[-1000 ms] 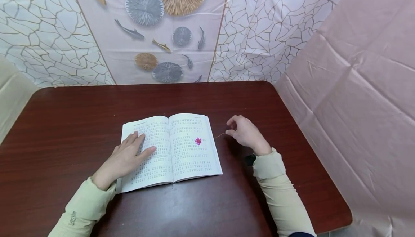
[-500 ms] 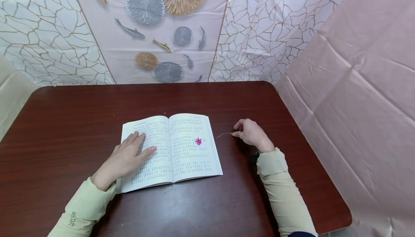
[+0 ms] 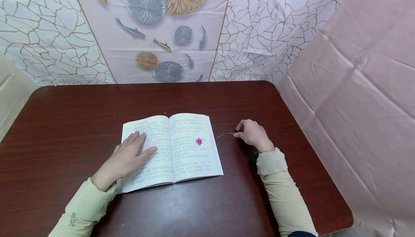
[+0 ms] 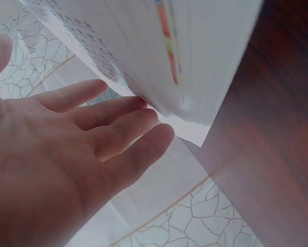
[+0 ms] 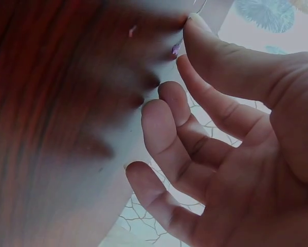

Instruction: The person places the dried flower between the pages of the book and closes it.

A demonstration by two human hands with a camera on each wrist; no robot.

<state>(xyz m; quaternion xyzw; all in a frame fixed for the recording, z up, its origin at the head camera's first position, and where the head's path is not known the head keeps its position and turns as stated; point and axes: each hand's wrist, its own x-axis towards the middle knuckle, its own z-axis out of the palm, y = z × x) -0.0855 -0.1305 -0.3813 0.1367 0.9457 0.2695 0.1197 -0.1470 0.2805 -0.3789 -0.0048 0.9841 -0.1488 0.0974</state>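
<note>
An open book (image 3: 196,161) lies on the dark red-brown table, with a small pink flower (image 3: 199,141) on its right page. My left hand (image 3: 126,157) rests spread on the left page, fingers fairly straight; in the left wrist view its fingertips (image 4: 161,135) are at the book. To the right of the book, a thin pale strand (image 3: 223,134) runs from near the page edge to my right hand (image 3: 254,135). In the right wrist view the thumb and index fingertips stand apart, fingers loosely bent. Near them is a tiny purple piece (image 5: 175,49), its kind unclear.
The wooden table (image 3: 81,107) extends around the book and under both forearms. A patterned cloth (image 3: 181,57) hangs behind it, and a plain pinkish cloth (image 3: 356,103) rises along the right side. A tiny pink speck (image 5: 132,31) shows on the tabletop.
My right hand has moved slightly right and nearer, away from the book, and more of the strand shows while its far end stays put. The left hand, book and flower keep their places.
</note>
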